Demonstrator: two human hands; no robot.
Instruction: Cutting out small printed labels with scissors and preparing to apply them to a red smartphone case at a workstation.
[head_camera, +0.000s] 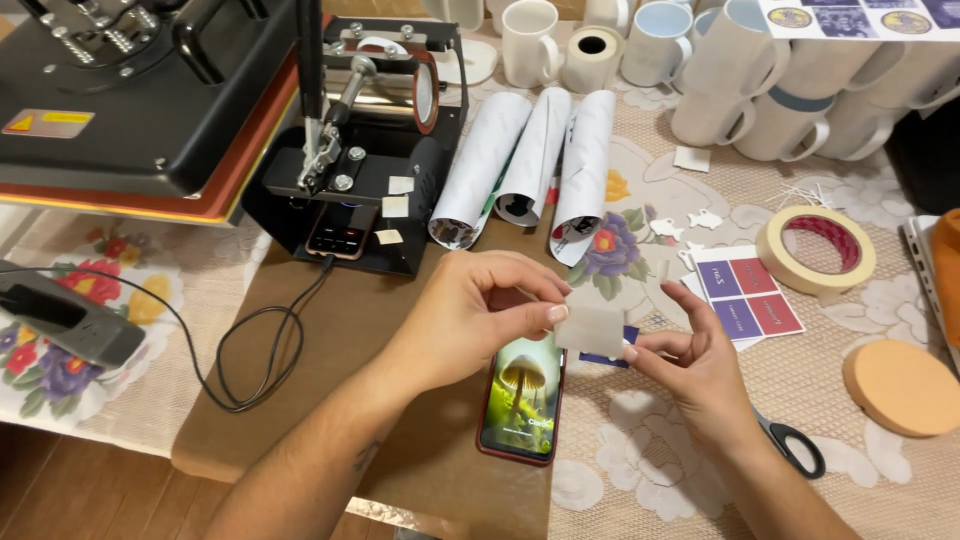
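Head view: left hand (470, 315) and right hand (690, 365) both pinch a tape piece (590, 330), stretched flat. Held above the phone (522, 398), clear of the table (420, 470).

Both hands meet above the table, the left hand (470, 315) and right hand (695, 370) pinching a small piece of tape (590, 328) between them. Directly beneath the left hand's fingers lies a smartphone (520, 400). Scissors (795, 447) lie just right of the right wrist. Beyond the right hand sits a printed sheet (745, 292), with a tape roll (817, 248) farther right and a round pad (903, 385) right of the hand. Behind both hands lie three paper-wrapped mugs (530, 165); past them stand bare mugs (720, 80). The mug press (365, 150) stands behind the left hand, its cable (255, 350) trailing to the left.
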